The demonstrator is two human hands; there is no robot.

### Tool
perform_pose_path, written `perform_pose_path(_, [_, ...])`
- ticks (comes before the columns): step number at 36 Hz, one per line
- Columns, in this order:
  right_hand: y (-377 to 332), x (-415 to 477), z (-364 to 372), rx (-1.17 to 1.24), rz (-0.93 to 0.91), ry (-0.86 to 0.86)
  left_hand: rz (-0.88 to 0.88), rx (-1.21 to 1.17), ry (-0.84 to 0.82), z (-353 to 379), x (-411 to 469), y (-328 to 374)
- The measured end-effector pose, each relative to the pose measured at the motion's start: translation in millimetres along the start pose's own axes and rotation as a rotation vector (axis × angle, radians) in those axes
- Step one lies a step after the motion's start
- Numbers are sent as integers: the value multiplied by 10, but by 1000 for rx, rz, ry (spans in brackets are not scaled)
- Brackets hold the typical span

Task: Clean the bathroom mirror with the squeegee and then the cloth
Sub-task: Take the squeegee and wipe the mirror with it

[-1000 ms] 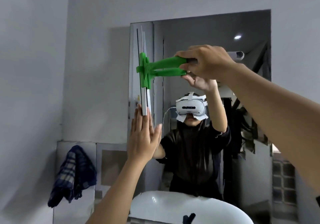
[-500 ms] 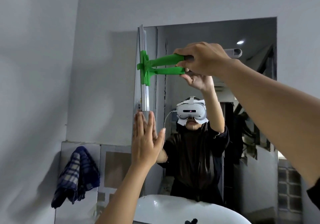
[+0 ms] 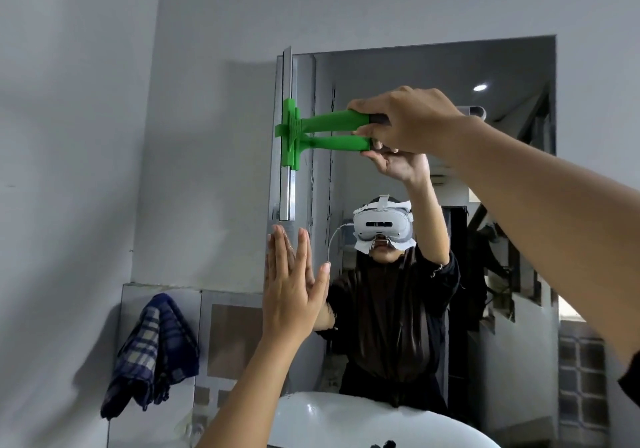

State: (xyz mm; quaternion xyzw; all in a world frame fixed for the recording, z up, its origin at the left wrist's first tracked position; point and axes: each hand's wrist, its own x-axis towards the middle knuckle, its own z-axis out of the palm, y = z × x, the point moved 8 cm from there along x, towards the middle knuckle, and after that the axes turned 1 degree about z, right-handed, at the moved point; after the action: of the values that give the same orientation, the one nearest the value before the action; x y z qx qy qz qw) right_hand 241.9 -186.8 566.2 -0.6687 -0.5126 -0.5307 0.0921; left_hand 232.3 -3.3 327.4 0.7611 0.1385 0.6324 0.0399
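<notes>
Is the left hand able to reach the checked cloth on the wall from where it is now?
Probably yes. The left hand is open and flat at the mirror's lower left edge, holding nothing. The checked cloth hangs lower left of it, with only bare wall between. The right hand holds the squeegee.

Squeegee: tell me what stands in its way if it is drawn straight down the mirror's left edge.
The left hand lies flat on the mirror just below the squeegee blade's lower end. Nothing else visible blocks that strip.
</notes>
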Motion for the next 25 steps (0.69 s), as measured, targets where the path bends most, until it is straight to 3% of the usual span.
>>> perform_pose_path(20, [503,-728,-144,38,226,24,37,29,-102,-155,-42,158])
perform_pose_path(25, [684,-1019,-279,60,324,62,-76,25,-85,117,48,-67])
